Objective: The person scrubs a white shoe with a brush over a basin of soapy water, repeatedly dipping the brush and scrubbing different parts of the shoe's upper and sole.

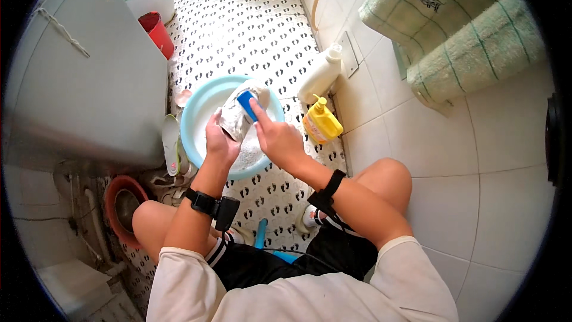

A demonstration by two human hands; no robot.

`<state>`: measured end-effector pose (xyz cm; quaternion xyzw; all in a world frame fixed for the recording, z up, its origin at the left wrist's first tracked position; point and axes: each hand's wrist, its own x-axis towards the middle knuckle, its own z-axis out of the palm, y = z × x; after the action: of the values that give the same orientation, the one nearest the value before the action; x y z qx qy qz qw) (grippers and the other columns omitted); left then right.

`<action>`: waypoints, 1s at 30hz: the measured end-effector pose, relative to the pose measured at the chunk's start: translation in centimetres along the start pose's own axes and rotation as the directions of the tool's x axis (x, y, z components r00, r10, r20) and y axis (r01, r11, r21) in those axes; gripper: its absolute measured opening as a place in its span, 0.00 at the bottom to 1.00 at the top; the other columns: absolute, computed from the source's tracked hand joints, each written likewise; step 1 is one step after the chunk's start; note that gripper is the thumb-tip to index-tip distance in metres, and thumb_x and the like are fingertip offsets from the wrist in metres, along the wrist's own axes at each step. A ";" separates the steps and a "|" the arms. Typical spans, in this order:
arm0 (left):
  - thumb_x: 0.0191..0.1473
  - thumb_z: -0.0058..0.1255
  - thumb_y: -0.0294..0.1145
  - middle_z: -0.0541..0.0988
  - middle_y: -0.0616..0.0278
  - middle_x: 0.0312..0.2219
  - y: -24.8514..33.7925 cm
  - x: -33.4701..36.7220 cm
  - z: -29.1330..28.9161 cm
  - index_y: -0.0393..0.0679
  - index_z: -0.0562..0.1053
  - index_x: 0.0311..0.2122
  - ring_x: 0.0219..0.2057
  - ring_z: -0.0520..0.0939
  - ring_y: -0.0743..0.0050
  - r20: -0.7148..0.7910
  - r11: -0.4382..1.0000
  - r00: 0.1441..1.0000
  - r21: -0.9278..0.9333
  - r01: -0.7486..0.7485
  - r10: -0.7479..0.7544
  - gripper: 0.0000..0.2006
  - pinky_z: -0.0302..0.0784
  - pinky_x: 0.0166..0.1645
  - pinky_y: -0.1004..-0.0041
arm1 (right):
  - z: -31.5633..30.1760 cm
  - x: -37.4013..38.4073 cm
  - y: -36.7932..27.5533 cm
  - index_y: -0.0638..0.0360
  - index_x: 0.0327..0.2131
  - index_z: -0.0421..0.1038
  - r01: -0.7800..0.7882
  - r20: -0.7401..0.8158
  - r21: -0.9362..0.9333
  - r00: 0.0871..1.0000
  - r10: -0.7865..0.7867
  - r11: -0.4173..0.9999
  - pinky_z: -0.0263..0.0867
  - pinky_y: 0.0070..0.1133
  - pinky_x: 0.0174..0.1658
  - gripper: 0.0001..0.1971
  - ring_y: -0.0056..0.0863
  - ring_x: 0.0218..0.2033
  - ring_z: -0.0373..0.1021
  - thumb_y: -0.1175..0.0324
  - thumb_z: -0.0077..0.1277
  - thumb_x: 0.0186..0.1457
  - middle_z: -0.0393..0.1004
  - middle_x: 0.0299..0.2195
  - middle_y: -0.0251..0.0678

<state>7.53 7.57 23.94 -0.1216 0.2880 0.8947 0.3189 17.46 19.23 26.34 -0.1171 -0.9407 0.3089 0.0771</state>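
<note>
Over a light blue basin (186, 120) with whitish, sudsy water, my left hand (219, 143) grips a wet white shoe (233, 120), its dark opening turned toward me. The fingers on its far side are hidden. My right hand (277, 138) is closed round a small blue brush (246, 105), forefinger stretched along its back. The brush presses against the shoe's upper side; its bristles are out of sight. Foam (249, 154) floats in the near part of the basin.
To the right stand a yellow pump bottle (322, 124) and a white bottle (322, 74) by the tiled wall. A slipper (171, 143) leans at the basin's left, near a grey cabinet-like appliance (89, 83). A reddish-brown pot (113, 203) sits by my left knee. Green towels (465, 42) hang at right.
</note>
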 end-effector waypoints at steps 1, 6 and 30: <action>0.64 0.28 0.39 0.71 0.49 0.53 0.1 -0.1 0.1 0.31 0.60 0.57 0.53 0.73 0.55 0.039 1.000 0.999 0.010 -0.002 0.002 0.24 0.65 0.61 0.59 | -0.1 0.1 0.0 0.43 0.65 0.49 0.005 -0.053 -0.066 0.999 -0.008 0.998 0.69 0.44 0.25 0.30 0.51 0.19 0.72 0.62 0.44 0.60 0.72 0.15 0.48; 0.64 0.28 0.38 0.67 0.45 0.55 0.4 -0.1 -0.3 0.28 0.57 0.59 0.57 0.70 0.52 -0.043 1.000 0.999 -0.026 0.017 -0.018 0.25 0.62 0.63 0.58 | 2.0 -2.1 -1.1 0.45 0.65 0.48 0.038 0.046 0.140 0.998 -0.045 0.989 0.67 0.41 0.23 0.30 0.50 0.17 0.71 0.64 0.43 0.60 0.70 0.14 0.48; 0.56 0.33 0.31 0.68 0.39 0.53 0.7 -0.3 0.3 0.25 0.58 0.56 0.54 0.72 0.47 -0.054 0.992 0.998 -0.119 0.035 -0.041 0.25 0.65 0.61 0.55 | 2.4 -1.0 0.0 0.50 0.67 0.40 -0.081 -0.067 0.315 0.992 0.107 0.946 0.64 0.43 0.21 0.30 0.51 0.16 0.69 0.65 0.35 0.63 0.69 0.12 0.48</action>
<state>7.30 7.14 24.68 -0.1710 0.2412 0.9001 0.3199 17.86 17.60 24.38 -0.1608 -0.8696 0.4514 0.1189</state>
